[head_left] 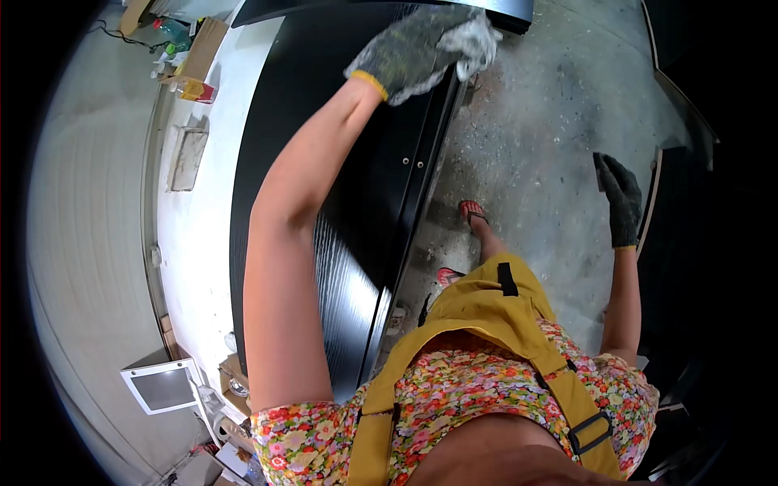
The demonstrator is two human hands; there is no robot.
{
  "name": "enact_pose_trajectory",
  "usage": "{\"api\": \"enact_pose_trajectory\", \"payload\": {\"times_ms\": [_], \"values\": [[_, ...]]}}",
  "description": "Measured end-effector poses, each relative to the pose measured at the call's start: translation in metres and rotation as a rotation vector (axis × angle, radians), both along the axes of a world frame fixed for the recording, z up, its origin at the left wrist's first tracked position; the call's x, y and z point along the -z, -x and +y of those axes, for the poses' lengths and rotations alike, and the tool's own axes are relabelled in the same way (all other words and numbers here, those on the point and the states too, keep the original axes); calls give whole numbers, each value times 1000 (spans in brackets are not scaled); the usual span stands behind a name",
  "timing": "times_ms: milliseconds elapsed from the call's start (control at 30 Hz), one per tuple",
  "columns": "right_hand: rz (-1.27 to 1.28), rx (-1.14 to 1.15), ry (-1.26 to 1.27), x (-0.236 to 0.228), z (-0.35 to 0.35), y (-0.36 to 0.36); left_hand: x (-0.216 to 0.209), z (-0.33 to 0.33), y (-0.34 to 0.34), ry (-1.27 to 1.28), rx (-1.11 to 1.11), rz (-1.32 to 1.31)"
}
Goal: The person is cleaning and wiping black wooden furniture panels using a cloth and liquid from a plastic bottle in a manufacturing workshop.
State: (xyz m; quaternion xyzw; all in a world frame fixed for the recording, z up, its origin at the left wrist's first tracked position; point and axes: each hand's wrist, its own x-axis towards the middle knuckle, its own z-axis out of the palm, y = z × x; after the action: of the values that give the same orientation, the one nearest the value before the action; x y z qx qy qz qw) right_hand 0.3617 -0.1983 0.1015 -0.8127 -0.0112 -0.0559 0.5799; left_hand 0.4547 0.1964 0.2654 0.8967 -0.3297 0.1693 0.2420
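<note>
My left hand [417,53], in a worn dark-grey work glove with a yellow cuff, reaches out over a long black wood-grain panel [324,138]. Its fingers close round a crumpled whitish cloth [472,47] at the panel's far right edge. Two small round fittings show on the black surface nearer to me. Off to the right, my right hand [622,198] hangs above the concrete floor in a similar dark glove. It seems to pinch a small dark flat piece [600,173] with a brownish edge; the exact kind is unclear.
A curved black panel [381,6] crosses the far end. Along the left, a white surface [215,170] bears a cardboard box [203,49], bottles and a shallow tray [188,159]. Dark boards [681,219] stand at the right. A white-framed screen [162,386] is at the lower left.
</note>
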Motion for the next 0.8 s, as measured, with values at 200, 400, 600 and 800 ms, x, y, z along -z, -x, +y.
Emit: {"api": "enact_pose_trajectory", "payload": {"times_ms": [200,400,600,800], "values": [[107,89,-119,-2,-6,20,-32,-1,-26,-98,-214,98],[-64,-87,-102,-10,59,-7,32,34,38,56,-3,33],[-521,-725,-491,-58,212,-82,103,54,156,249,92,183],[-1157,-627,34,-25,367,-103,158,41,292,2028,226,1464]]}}
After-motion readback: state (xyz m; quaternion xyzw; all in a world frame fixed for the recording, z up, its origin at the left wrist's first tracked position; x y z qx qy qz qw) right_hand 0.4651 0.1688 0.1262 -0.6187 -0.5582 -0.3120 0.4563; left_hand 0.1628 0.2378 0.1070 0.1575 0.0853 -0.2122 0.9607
